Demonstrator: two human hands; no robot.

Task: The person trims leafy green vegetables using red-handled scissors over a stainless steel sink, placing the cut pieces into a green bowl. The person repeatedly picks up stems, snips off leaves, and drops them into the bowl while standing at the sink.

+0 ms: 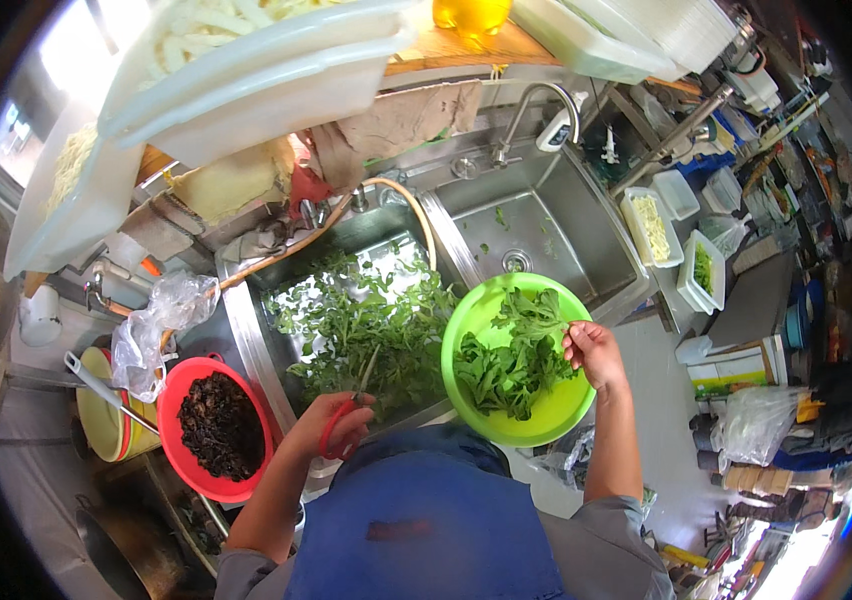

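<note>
My left hand (pixel 336 426) grips red-handled scissors (pixel 367 375), their blades pointing over the left sink basin. Leafy greens (pixel 366 307) float in the water that fills this basin. My right hand (pixel 592 352) pinches a leafy green sprig (pixel 534 311) by its stem end, above a lime-green plastic bowl (pixel 463 304). More cut greens (pixel 504 379) lie inside that bowl, which sits at the near edge of the sink. To the left of my left arm stands a red plastic basin (pixel 170 450) holding dark, wrinkled pieces (pixel 222 426), perhaps soaked fungus.
A steel tap (pixel 534 105) arches over the right sink basin (pixel 546 217), where leaf scraps lie near the drain. An orange hose (pixel 306 241) crosses the left basin's rim. White plastic tubs (pixel 261 97) overhang the back; smaller tubs (pixel 652 229) stand at right.
</note>
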